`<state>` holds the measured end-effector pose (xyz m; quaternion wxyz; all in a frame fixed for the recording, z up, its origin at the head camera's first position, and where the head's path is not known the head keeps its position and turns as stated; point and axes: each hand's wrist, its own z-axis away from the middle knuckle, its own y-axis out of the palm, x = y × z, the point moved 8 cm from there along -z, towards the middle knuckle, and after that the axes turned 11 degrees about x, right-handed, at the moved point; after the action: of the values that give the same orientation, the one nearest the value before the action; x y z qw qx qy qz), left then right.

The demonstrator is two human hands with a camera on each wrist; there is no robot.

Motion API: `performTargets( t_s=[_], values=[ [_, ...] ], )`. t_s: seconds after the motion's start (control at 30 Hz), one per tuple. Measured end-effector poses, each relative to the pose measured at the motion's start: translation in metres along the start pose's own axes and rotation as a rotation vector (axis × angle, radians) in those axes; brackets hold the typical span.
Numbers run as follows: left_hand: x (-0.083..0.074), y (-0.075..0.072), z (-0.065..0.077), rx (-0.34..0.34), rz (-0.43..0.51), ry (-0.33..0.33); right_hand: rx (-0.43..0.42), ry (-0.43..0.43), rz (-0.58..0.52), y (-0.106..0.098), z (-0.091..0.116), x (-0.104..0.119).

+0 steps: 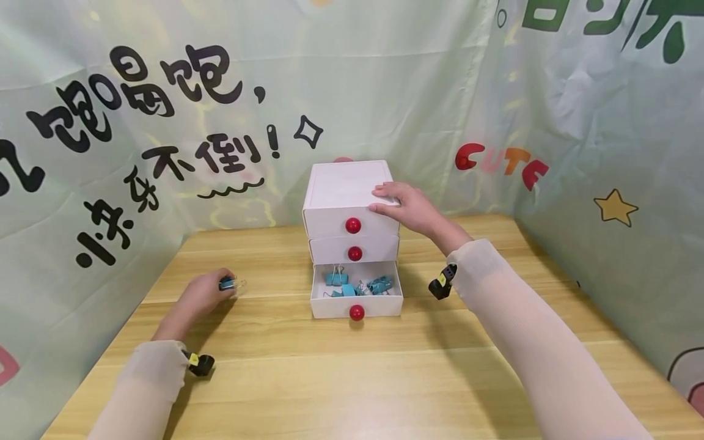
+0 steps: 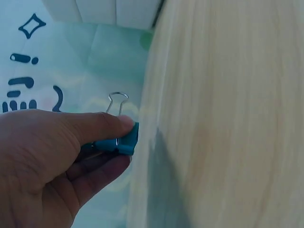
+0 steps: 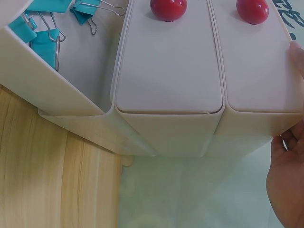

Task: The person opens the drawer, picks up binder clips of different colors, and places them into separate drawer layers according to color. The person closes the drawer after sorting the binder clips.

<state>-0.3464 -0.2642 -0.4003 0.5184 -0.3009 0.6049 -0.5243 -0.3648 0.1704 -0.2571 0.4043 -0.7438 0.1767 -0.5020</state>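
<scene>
A teal binder clip (image 2: 127,141) with silver wire handles is pinched between thumb and fingers of my left hand (image 1: 208,292), above the left part of the table. My right hand (image 1: 409,206) rests on the top right edge of a white three-drawer box (image 1: 348,183), its thumb by the front edge. The box's bottom drawer (image 1: 330,307) is pulled out, and several teal binder clips (image 1: 379,284) lie in it. In the right wrist view the upper two drawers are closed, each with a red round knob (image 3: 252,10); part of the right hand is cut off.
The box stands toward the back of the wooden table (image 1: 352,379), near a printed cloth backdrop (image 1: 385,91) that encloses the back and sides. Black wrist cameras (image 1: 442,284) are strapped at both sleeves.
</scene>
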Motion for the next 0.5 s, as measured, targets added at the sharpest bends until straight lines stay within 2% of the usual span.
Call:
performTargets(
  t_s=[0.33,0.5],
  values=[
    [-0.035,-0.006,-0.005,-0.015,-0.036,0.093,0.002,0.001,0.006,0.001,0.0,0.0],
    [-0.055,-0.01,-0.003,-0.033,-0.019,0.142,-0.002,0.0,0.003,0.001,0.0,0.0]
  ],
)
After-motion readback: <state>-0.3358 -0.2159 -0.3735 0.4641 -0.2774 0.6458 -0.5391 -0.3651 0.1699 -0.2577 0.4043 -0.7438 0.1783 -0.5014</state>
